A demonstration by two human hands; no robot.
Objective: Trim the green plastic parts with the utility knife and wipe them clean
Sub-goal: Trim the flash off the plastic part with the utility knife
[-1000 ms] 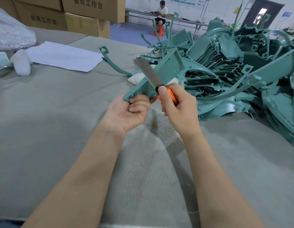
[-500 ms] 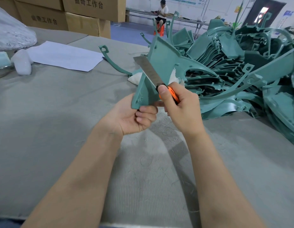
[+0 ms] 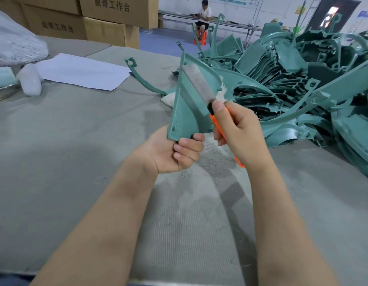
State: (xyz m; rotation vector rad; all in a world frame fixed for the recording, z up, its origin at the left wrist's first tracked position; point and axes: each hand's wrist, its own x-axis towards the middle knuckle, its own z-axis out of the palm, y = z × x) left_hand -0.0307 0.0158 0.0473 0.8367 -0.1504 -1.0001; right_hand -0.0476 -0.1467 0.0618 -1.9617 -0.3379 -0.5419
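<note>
Grey felt table (image 3: 65, 141); left hand (image 3: 170, 151) grips green part (image 3: 185, 112), right hand (image 3: 238, 129) utility knife (image 3: 199, 83).

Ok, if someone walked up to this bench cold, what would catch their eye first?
Probably the long bare blade of the orange utility knife, held in the right hand and laid across the green plastic part that the left hand grips upright by its lower end, mid-frame. Next, the big tangled heap of green parts filling the right side of the grey table.
</note>
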